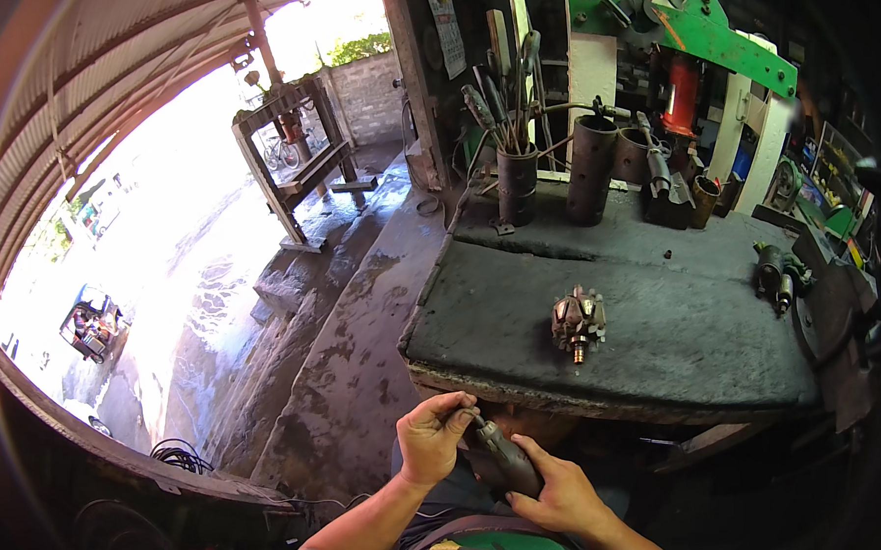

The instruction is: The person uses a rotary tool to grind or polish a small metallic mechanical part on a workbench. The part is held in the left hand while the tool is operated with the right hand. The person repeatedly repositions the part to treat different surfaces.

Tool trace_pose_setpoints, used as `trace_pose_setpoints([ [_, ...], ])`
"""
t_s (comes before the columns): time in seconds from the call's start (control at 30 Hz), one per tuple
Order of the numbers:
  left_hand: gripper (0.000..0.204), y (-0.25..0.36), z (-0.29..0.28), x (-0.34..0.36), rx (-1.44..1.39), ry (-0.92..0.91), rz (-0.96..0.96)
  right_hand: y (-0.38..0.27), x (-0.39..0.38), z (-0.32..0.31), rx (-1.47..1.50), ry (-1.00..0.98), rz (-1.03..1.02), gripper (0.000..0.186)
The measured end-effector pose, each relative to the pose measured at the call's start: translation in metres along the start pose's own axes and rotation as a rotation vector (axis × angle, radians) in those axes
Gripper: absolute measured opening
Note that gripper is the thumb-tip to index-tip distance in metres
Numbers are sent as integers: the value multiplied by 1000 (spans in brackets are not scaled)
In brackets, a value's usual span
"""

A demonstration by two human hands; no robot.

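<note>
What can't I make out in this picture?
All in the head view:
Tip of the dark tool: covered by fingers of the left hand.
Lower ends of the tall tools: hidden by the metal can.
Space under the workbench: lost in shadow.
Vehicle outside: too small for detail.

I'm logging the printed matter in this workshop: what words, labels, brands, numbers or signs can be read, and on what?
Wall sheet: print too small to read.
Shirt: large dark print on yellow, cut off by the lower edge; I won't copy it out.
Tool: no print I can make out.
No other readable text.
</note>
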State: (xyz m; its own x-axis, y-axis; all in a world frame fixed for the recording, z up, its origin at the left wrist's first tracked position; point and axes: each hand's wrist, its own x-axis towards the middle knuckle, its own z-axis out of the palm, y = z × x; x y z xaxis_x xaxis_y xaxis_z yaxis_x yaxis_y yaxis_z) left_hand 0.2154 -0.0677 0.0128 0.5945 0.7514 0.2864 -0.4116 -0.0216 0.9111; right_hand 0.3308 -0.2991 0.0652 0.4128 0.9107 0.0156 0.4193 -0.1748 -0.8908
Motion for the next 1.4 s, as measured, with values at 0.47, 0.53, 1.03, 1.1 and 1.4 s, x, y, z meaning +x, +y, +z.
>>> trace_pose_setpoints([
  [0.47,28,13,14,5,-169,-123,34,26,-1,-6,441,-149,2,103],
  [0.53,33,28,11,20,-192,-269,61,29,2,-13,490,-230,52,104],
  [1.03,29,34,10,33,489,-242,480,20,1,-10,357,-112,-79,101],
  [1.1,28,34,13,35,472,-223,531,15,0,-9,358,-100,-57,101],
  [1.4,27,32,8,32,600,-242,404,4,-4,-2,184,-34,41,103],
])
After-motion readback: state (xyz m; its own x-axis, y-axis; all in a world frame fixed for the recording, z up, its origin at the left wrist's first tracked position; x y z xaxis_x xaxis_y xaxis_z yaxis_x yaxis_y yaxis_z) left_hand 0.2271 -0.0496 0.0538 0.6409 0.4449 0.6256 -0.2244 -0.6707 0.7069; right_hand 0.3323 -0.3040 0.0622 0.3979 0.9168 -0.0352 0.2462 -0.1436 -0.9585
